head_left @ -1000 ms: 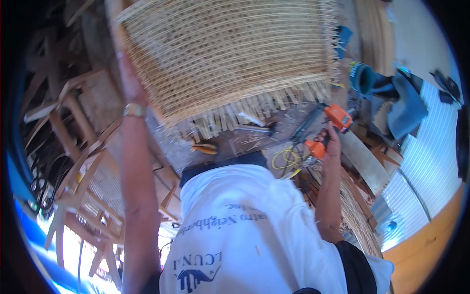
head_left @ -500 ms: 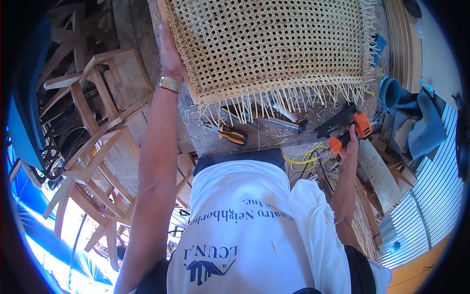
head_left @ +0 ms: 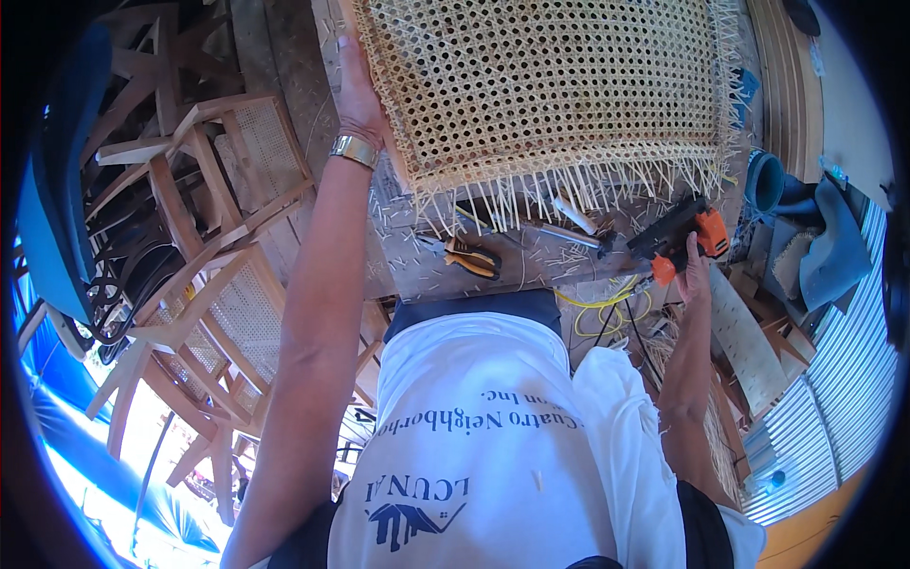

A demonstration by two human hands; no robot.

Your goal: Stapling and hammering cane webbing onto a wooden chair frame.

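Note:
A woven cane panel (head_left: 559, 85) with frayed strands along its edges lies over a wooden frame on the workbench (head_left: 417, 270). My left hand (head_left: 358, 95), with a metal watch at the wrist, grips the left side of the frame; one digit stretches along it and the other fingers are mostly hidden. At the bench's near right edge, my right hand (head_left: 697, 275) is closed around the handle of a black and orange staple gun (head_left: 671, 228). Between the panel and my body lie yellow-and-black pliers (head_left: 474, 259) and a hammer (head_left: 569, 236).
Wooden chair frames with cane panels (head_left: 248, 294) crowd the left side. A yellow hose (head_left: 607, 303) coils below the bench's near edge. A dark teal container (head_left: 763, 180) and grey-blue sheet pieces (head_left: 834, 247) are at the right. Cane scraps litter the bench.
The view has shifted, so the scene appears farther right. My left hand stays at the panel's side, and my right hand still holds the staple gun, its grip slightly changed.

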